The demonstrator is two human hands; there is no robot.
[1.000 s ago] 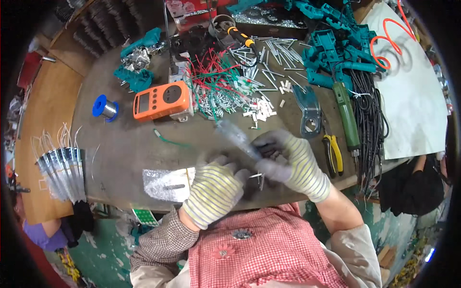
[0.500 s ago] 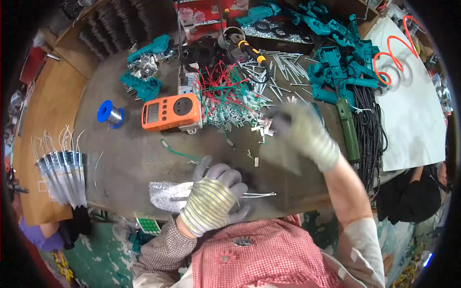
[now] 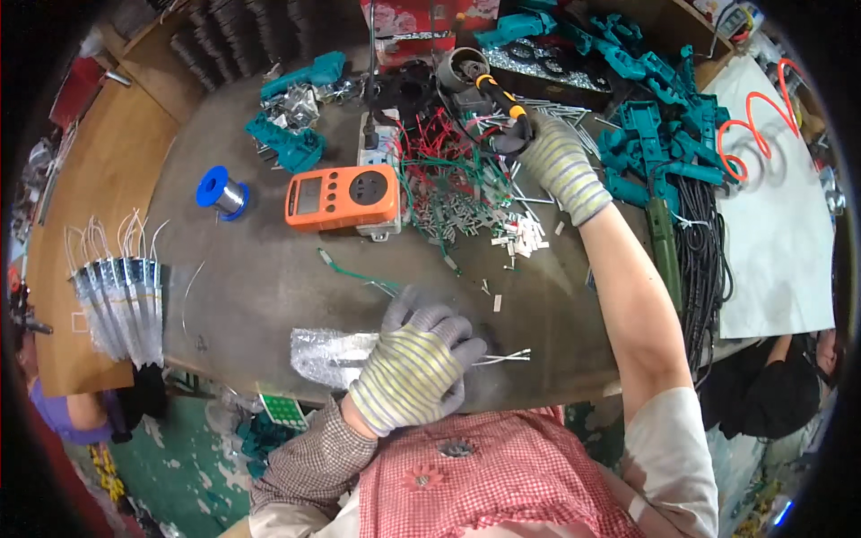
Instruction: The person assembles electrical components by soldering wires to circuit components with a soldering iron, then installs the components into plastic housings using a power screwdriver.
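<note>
In the head view, the right hand was at the iron, its fingers' grip unclear; the left hand curled its fingers by leads on the tabletop, hold hidden. Careless lifting could have snagged nearby red wires.

Dark workbench, silvery wrapped piece, blue spool, green wire

Grey-fingered, yellow-striped gloves cover both hands; there's a dark checked oversleeve on the left, a beige sleeve on the right, and a red gingham apron with flower patches.
</note>
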